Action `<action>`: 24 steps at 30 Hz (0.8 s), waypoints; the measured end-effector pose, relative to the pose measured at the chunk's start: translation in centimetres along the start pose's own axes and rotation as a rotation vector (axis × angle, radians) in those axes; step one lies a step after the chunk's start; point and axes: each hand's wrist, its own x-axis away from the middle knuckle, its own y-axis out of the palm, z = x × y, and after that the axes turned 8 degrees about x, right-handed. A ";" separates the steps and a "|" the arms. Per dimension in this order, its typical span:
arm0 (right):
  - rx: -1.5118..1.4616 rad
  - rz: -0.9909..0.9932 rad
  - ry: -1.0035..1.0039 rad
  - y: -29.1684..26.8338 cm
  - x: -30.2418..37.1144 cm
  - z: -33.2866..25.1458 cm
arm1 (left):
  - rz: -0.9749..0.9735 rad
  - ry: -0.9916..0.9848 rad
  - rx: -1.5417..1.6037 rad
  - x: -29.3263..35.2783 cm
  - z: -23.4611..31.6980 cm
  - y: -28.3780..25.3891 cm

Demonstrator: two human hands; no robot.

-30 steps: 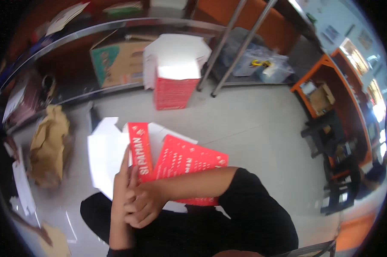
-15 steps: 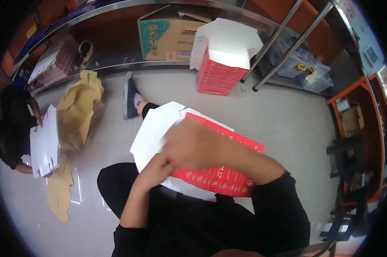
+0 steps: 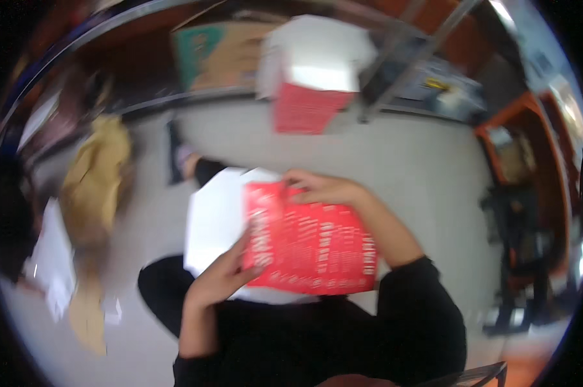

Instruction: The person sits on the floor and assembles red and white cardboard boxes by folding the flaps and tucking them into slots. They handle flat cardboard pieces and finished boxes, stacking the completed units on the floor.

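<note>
A folded red and white cardboard carton point(image 3: 304, 242) lies across my lap, its printed red side up and a white flap point(image 3: 215, 216) spread out to the left. My left hand point(image 3: 223, 277) grips the red panel's left edge, thumb on top and fingers partly hidden behind it. At the far edge, my right hand point(image 3: 320, 188) is closed over the cardboard near its upper left corner, fingers bent. Motion blurs the picture somewhat.
Beyond my lap a stack of red and white carton blanks point(image 3: 311, 106) stands on the floor. A brown box point(image 3: 230, 55) sits on a low shelf behind. Crumpled brown paper point(image 3: 98, 174) lies left, near another person holding white cardboard point(image 3: 54, 261). An orange shelf unit point(image 3: 530, 116) stands right.
Both hands have parted from over the carton, one to the left edge, one to the far edge. More of the red panel shows. The view has shifted slightly.
</note>
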 end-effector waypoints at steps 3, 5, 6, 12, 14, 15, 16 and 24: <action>0.040 -0.013 0.117 0.2 -0.8 -1.5 | 0.118 0.026 0.121 0.5 -0.7 0.1; 0.049 -0.049 0.172 0.1 -1.6 -2.5 | 0.165 0.032 -0.265 0.1 -3.9 -4.0; 0.098 -0.073 0.100 -0.2 -2.3 -0.3 | 0.163 0.036 -0.458 -0.5 -5.4 -5.5; 0.227 -0.069 -0.070 0.9 -2.8 -0.1 | 0.307 0.651 -0.486 -7.9 -2.2 -5.9; 0.189 -0.062 0.002 1.4 -2.3 0.3 | 0.219 0.453 -0.028 -10.2 -3.7 -5.1; 0.164 -0.046 -0.069 1.4 -2.6 0.9 | 0.250 0.294 0.025 -10.4 -3.8 -4.3; 0.137 -0.035 -0.148 1.6 -3.0 1.3 | 0.196 0.295 0.007 -10.0 -3.2 -4.5; 0.284 -0.053 -0.099 1.5 -3.6 1.6 | 0.105 0.156 0.070 -8.7 -3.8 -6.4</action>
